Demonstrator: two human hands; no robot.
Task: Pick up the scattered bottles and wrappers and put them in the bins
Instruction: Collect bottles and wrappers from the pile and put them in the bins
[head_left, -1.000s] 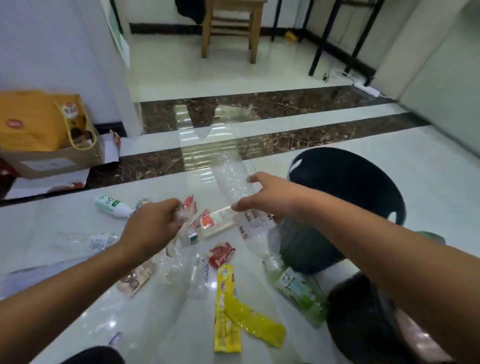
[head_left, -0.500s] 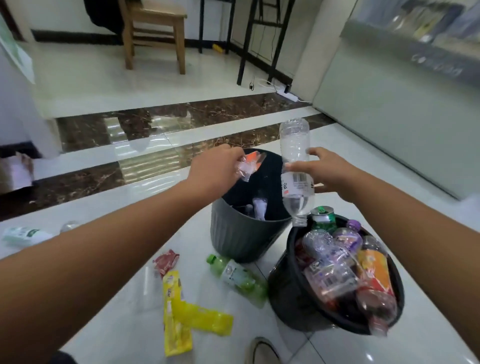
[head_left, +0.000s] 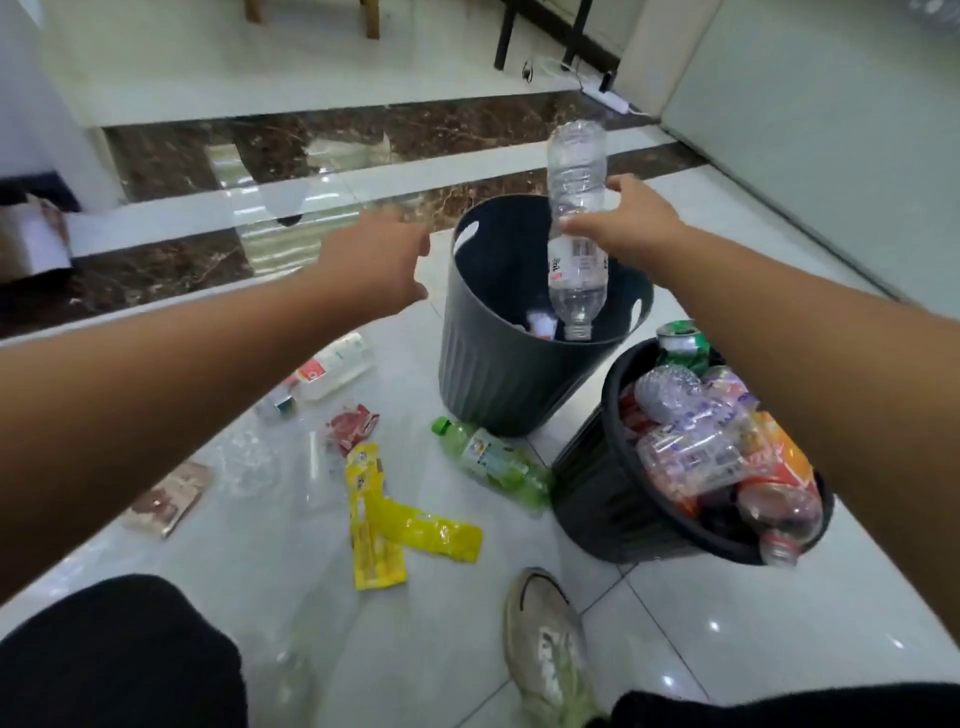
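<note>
My right hand (head_left: 631, 223) grips a clear plastic bottle (head_left: 575, 166) upside down, its neck hanging over the grey ribbed bin (head_left: 488, 374). My left hand (head_left: 379, 265) hovers left of that bin, fingers loosely apart, holding nothing that I can see. To the right, a second dark bin (head_left: 613, 499) is heaped with bottles and a green can. On the floor lie a green bottle (head_left: 493, 462), yellow wrappers (head_left: 395, 525), a red wrapper (head_left: 350, 426), a white bottle (head_left: 332, 366) and a brownish wrapper (head_left: 169, 499).
My shoe (head_left: 545, 644) stands on the white tiles in front of the bins. A clear bottle (head_left: 296, 670) lies near my dark knee at bottom left. A dark marble strip crosses the floor behind. A power strip (head_left: 613, 98) and table legs are at the back.
My left hand has let go of the small wrapper it held over the grey bin and has drawn back to the left. My right hand still holds the bottle above the bin.
</note>
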